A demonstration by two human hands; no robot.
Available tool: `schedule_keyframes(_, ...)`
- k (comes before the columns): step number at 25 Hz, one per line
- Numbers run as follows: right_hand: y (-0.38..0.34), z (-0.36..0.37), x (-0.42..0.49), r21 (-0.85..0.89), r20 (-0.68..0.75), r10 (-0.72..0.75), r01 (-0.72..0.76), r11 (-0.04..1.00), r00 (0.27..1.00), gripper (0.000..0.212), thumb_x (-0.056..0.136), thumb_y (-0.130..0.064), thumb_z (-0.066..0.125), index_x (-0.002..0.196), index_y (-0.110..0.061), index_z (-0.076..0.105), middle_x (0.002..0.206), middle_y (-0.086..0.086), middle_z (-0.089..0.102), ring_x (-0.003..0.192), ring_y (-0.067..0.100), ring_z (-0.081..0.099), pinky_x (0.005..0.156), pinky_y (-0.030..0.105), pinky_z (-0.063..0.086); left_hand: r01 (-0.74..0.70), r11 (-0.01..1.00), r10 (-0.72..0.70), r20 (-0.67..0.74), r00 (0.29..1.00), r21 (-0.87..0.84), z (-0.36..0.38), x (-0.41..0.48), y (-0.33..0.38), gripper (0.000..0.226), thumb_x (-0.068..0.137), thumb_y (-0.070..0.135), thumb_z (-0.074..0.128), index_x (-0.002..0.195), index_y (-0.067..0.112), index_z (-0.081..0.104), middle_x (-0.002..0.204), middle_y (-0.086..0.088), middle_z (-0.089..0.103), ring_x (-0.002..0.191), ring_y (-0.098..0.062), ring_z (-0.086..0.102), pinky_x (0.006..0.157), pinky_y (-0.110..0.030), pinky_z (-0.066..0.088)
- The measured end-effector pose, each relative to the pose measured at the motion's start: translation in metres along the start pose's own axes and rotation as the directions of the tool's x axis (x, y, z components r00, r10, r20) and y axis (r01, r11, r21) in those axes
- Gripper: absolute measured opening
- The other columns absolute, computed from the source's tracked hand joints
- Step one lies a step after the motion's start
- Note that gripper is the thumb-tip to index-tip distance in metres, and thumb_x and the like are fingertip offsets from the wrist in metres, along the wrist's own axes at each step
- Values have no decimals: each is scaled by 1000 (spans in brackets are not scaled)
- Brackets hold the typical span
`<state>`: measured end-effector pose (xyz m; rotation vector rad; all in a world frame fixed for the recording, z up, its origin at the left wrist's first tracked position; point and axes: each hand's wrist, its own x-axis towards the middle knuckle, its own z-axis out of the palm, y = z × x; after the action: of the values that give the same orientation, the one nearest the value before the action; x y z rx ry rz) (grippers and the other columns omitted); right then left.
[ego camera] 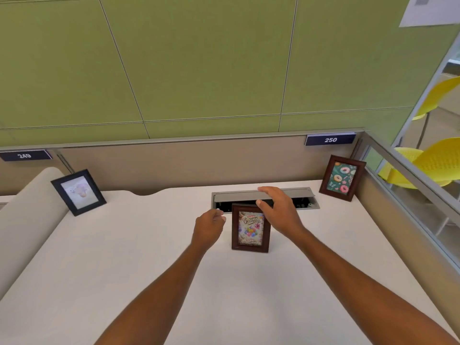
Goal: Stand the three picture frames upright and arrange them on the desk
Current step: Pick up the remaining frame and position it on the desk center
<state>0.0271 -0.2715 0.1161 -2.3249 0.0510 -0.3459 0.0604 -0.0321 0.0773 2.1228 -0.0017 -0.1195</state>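
Note:
Three picture frames stand upright on the white desk point(124, 270). A black frame point(78, 192) with a pale picture stands at the back left. A brown frame with a donut picture point(342, 178) leans in the back right corner. A brown "Happy Birthday" frame point(251, 228) stands in the middle. My left hand point(210, 226) hovers just left of it, fingers loosely curled, holding nothing. My right hand point(278, 210) is spread open over its top right corner, thumb near the frame's upper edge; I cannot tell if it touches.
Behind the middle frame an open grey cable hatch point(263, 195) is set into the desk. A beige partition with number plates 249 and 250 runs along the back under a green wall. A glass side panel and yellow chairs point(433, 163) are on the right.

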Motion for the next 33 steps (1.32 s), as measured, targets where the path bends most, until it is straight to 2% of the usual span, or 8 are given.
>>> schedule_keyframes(4, 37, -11, 7, 108, 3, 223, -222, 969, 975, 50, 103, -32, 71, 148, -14, 62, 151, 6, 64, 141, 24, 57, 115, 40, 49, 26, 999, -26, -16, 1000, -20, 16, 9, 4, 36, 102, 14, 67, 137, 7, 70, 134, -11, 74, 128, -26, 68, 109, -32, 49)
schedule_keyframes(7, 62, -7, 3, 191, 119, 347, -365, 911, 930, 53, 101, -35, 75, 147, -13, 61, 146, 10, 67, 133, 25, 63, 105, 34, 50, 29, 1000, -29, -13, 999, -1, 23, 19, 0, 36, 102, 12, 68, 138, 4, 70, 136, -13, 74, 129, -27, 68, 106, -27, 46)
schedule_keyframes(9, 76, 1, -1, 160, 207, 387, -421, 893, 899, 54, 99, -32, 77, 147, -13, 60, 143, 11, 68, 130, 27, 65, 104, 37, 54, 37, 999, -37, 0, 999, 23, 28, 24, -4, 35, 102, 10, 67, 137, 3, 71, 136, -15, 74, 128, -28, 69, 106, -27, 46)
schedule_keyframes(13, 91, 22, -3, 194, 374, 418, -511, 838, 828, 54, 97, -19, 80, 145, -12, 59, 141, 10, 68, 126, 27, 65, 96, 40, 59, 48, 993, -54, 53, 997, 105, 37, 33, -15, 34, 103, 10, 66, 136, 3, 72, 137, -15, 74, 128, -29, 69, 107, -29, 48)
schedule_keyframes(18, 103, 46, 2, 266, 511, 392, -575, 774, 765, 52, 95, -15, 82, 143, -14, 61, 135, 4, 72, 110, 15, 71, 74, 18, 59, 37, 987, -63, 166, 984, 155, 48, 48, -24, 29, 104, 9, 61, 129, 7, 75, 129, -9, 78, 121, -26, 71, 104, -36, 56)
schedule_keyframes(22, 114, 59, 4, 353, 552, 363, -604, 714, 751, 46, 96, -8, 79, 138, -18, 64, 131, 2, 76, 118, 20, 74, 92, 33, 66, 26, 982, -66, 213, 975, 185, 51, 54, -36, 26, 102, 9, 62, 122, 9, 78, 119, -4, 81, 111, -24, 73, 96, -34, 57)
schedule_keyframes(26, 121, 64, 4, 389, 558, 376, -634, 669, 740, 34, 98, -6, 76, 126, -25, 67, 122, -6, 79, 113, 18, 76, 88, 31, 66, 20, 983, -67, 254, 965, 184, 52, 55, -49, 24, 100, 8, 64, 118, 8, 79, 115, -4, 82, 109, -23, 76, 100, -39, 59)
schedule_keyframes(33, 119, 64, 5, 378, 569, 401, -661, 648, 718, 27, 100, -1, 72, 120, -19, 71, 121, 1, 80, 111, 18, 77, 83, 26, 65, 32, 989, -67, 240, 968, 146, 49, 49, -48, 20, 96, 5, 65, 108, 6, 81, 105, -6, 84, 101, -24, 78, 94, -37, 60)
